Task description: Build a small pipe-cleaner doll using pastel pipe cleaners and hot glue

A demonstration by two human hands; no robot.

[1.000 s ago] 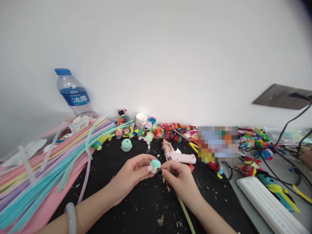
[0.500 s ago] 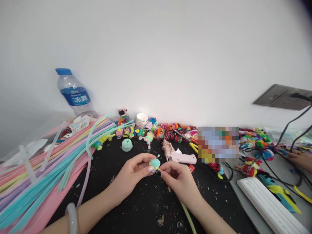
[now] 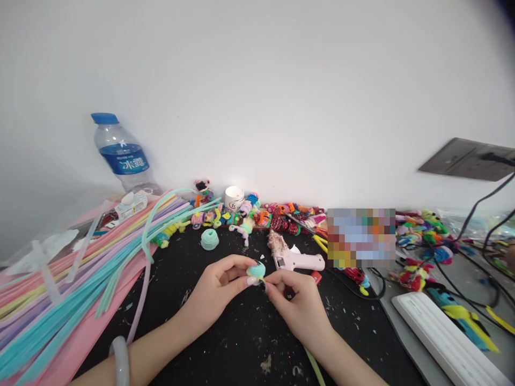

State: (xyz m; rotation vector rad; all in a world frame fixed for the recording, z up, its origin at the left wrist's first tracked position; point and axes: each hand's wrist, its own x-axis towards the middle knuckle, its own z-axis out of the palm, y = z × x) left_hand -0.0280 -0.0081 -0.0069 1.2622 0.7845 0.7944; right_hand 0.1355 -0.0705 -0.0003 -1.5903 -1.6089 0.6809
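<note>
Over the black mat, my left hand (image 3: 220, 285) pinches a small ball of mint-green and pale yellow pipe cleaner (image 3: 256, 272) between thumb and fingers. My right hand (image 3: 301, 300) is closed at the lower right of that ball, its thumb and forefinger on a small black piece (image 3: 263, 287). Whether the black piece is fixed to the ball I cannot tell. A pale green pipe cleaner (image 3: 316, 369) lies under my right forearm. Beyond my hands a mint-green coil (image 3: 210, 239) and a pale pink glue gun (image 3: 302, 261) rest on the mat.
Loose pastel pipe cleaners (image 3: 80, 300) spread over the left side beside a tilted water bottle (image 3: 124, 155). Colourful pipe-cleaner figures line the wall around a paper cup (image 3: 234, 199). Scissors (image 3: 319, 241), black cables (image 3: 454, 279) and a white power strip (image 3: 442, 332) lie right.
My hands keep their hold, and the ball has turned and shifted slightly. At the far right, another person's hand has drawn back towards the picture's edge.
</note>
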